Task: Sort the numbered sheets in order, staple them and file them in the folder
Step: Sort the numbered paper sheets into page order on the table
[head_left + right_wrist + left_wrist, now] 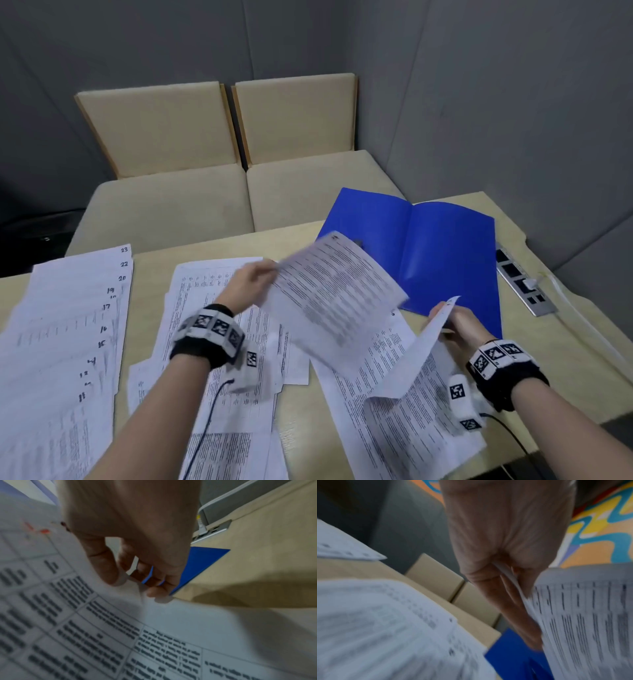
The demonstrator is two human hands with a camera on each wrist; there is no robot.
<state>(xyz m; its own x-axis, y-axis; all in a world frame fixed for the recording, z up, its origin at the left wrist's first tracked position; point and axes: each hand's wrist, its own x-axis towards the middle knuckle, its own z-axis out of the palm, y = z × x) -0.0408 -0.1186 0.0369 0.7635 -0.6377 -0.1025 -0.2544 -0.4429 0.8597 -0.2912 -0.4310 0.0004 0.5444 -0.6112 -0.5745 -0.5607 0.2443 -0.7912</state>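
Observation:
My left hand (251, 282) (508, 566) pinches the left edge of a printed sheet (337, 298) (583, 615) and holds it in the air over the table's middle, blurred by motion. My right hand (455, 325) (135, 577) pinches the top corner of a second sheet (416, 359) (120, 628), which curls up from the right pile (404, 421). A fanned row of sheets with handwritten numbers (68, 342) lies at the left. Unsorted sheets (219, 342) lie in the middle. The blue folder (435, 260) (513, 655) (200, 563) lies open at the back right.
A metal socket panel (524, 284) with a plugged-in white cable (561, 301) is set into the table (555, 359) right of the folder. Two beige cushioned seats (239, 192) stand behind the table. Black wrist-camera cables (205, 428) run over the papers.

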